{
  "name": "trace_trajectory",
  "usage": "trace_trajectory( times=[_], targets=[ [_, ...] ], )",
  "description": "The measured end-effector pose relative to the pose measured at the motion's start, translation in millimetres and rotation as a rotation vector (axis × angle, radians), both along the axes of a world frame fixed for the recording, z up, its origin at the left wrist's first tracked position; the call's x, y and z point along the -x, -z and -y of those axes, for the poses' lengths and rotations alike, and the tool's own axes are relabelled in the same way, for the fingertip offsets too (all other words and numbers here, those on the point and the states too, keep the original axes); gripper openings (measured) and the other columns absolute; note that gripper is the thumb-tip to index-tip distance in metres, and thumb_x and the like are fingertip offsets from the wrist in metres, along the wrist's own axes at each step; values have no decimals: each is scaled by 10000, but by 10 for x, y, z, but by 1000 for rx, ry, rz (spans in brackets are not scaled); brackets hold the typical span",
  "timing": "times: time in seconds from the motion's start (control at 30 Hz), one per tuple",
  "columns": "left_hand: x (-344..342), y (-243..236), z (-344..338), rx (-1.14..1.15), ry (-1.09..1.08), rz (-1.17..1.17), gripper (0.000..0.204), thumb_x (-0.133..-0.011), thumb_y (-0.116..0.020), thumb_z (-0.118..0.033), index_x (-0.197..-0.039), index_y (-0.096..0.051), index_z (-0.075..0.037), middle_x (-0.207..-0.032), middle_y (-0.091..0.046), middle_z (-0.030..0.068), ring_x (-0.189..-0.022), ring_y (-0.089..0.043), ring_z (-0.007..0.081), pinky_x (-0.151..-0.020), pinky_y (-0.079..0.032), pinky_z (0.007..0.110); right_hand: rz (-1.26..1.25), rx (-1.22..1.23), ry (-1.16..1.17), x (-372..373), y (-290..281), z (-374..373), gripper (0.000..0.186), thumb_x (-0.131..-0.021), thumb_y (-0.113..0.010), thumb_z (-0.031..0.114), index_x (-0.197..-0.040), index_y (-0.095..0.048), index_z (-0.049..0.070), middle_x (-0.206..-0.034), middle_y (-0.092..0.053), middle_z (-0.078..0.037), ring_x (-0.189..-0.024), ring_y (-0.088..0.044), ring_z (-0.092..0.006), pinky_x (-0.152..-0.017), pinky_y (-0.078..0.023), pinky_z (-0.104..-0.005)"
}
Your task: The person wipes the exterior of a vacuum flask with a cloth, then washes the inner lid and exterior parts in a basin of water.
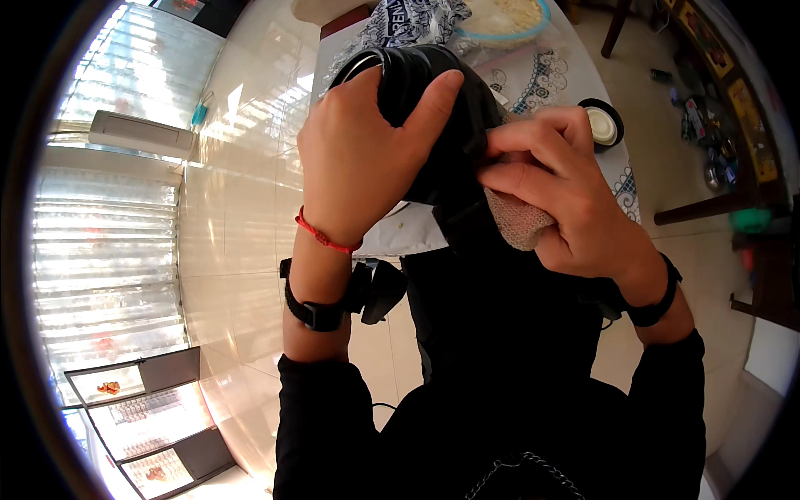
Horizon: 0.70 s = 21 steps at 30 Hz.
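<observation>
My left hand [358, 142] is closed over the rim of a black item [446, 158], seemingly a leather shoe or boot, held up above the near end of the table. My right hand [567, 200] has its fingers curled around a beige mesh cloth [518, 222], with the fingertips against the black item's right side; part of the cloth is hidden by my fingers. A round black container of white cream [602, 125] rests on the table just beyond my right hand.
The table [615, 171] has a patterned white cover and holds a printed plastic bag [412, 21] and a blue-rimmed container of pale contents [508, 21] at the back. A dark wooden furniture leg [692, 208] and assorted objects [708, 142] on the floor are at right.
</observation>
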<state>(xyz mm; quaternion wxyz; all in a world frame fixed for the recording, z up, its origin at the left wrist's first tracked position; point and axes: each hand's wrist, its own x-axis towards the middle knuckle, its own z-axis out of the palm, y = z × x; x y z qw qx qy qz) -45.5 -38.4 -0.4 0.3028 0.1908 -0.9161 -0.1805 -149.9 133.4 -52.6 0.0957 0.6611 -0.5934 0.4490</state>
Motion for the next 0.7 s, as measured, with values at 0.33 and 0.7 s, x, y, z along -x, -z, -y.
trace_trajectory(
  times=[0.33,0.7],
  targets=[
    [-97,1,-29,-51,69,-47,419,-778,-739,-361,-669,-563,3,-568,-574,124,-475,-534,265,-467,-415,339,-85,124,112,67,91,53,303,-570,-626,8,-858,-681,80,-1039,-590,27,-927,-454,-233,-815,-373,-328],
    [-152,-53,-91,-91,74,23,318,-807,-729,-277,-841,-641,26,-670,-649,125,-577,-616,174,-552,-469,287,-59,248,49,68,176,115,202,-620,-635,46,-814,-688,58,-980,-618,6,-942,-481,-229,-788,-374,-350]
  ],
)
